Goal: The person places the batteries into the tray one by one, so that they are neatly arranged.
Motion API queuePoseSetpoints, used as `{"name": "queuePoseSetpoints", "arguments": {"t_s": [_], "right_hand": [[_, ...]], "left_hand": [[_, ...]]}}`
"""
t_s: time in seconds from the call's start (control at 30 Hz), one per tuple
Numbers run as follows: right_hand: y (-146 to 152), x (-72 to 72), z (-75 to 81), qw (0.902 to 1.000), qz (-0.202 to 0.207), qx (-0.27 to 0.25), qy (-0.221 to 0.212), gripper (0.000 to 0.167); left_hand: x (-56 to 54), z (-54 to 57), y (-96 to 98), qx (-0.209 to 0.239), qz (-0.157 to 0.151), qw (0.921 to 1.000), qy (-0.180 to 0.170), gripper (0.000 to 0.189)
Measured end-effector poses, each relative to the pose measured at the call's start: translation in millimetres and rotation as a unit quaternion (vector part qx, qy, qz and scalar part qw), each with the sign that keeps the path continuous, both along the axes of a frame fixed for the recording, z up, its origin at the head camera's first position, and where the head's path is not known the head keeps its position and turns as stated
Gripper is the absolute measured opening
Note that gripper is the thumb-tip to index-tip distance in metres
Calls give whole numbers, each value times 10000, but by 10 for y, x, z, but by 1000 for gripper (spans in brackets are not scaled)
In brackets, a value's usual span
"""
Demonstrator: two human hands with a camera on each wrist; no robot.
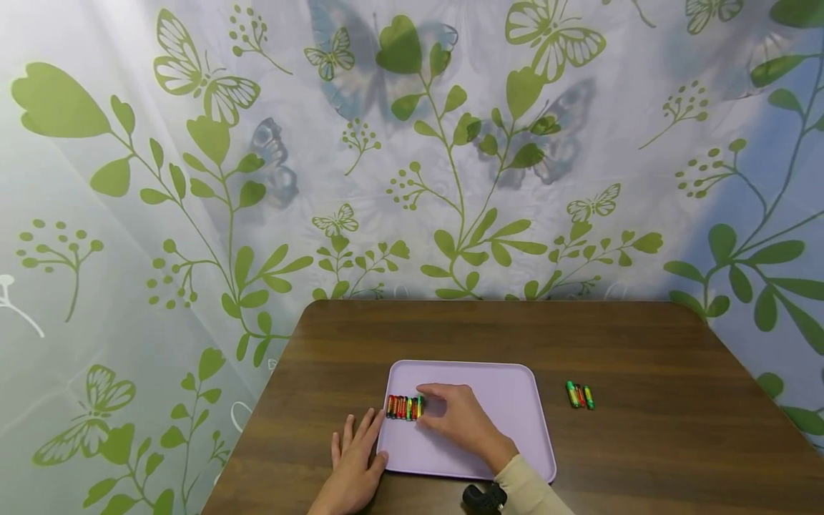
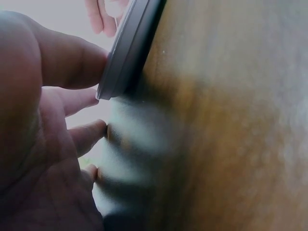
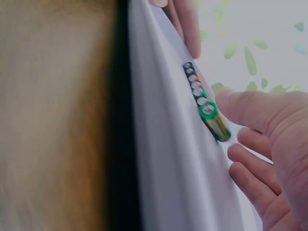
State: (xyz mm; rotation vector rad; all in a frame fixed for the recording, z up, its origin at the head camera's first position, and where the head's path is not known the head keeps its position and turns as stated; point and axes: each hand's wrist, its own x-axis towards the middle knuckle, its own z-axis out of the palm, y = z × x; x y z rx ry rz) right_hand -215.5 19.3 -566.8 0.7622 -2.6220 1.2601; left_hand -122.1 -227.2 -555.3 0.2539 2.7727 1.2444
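A row of several small batteries [image 1: 403,407], red-and-black and green-and-yellow, lies side by side at the left of a lilac tray [image 1: 489,415]. My right hand [image 1: 466,418] is at the right end of this row, thumb and forefinger spread about the last green battery [image 3: 215,122]. The right wrist view shows the thumb close to that battery but not on its near end; contact of the forefinger is hidden. My left hand [image 1: 355,461] lies with extended fingers at the tray's left edge, its thumb touching the rim [image 2: 126,53].
Right of the tray, three more batteries [image 1: 580,395] lie on the brown wooden table [image 1: 650,429]. A patterned curtain [image 1: 412,179] hangs behind the table. A black strap-like device [image 1: 484,497] is at the right wrist, near the tray's front edge.
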Motion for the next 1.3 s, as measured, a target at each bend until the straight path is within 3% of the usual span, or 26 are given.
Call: {"name": "queuePoseSetpoints", "arguments": {"t_s": [0.4, 0.6, 0.83, 1.17, 1.3], "right_hand": [[444, -41, 71, 9966, 154, -326, -736, 54], [721, -33, 134, 9953, 111, -402, -871, 56], [1108, -4, 188, 9973, -30, -321, -653, 56], [1727, 43, 271, 9979, -338, 175, -515, 55], [1957, 70, 341, 9983, -348, 400, -234, 55]], "left_hand": [[-2, -6, 0, -2, 8, 10000, -13, 70], [6, -11, 3, -41, 8, 10000, 48, 70], [-4, -19, 7, -69, 8, 10000, 56, 70], [-15, -31, -3, -44, -26, 10000, 13, 70], [-4, -37, -9, -76, -17, 10000, 16, 69]]}}
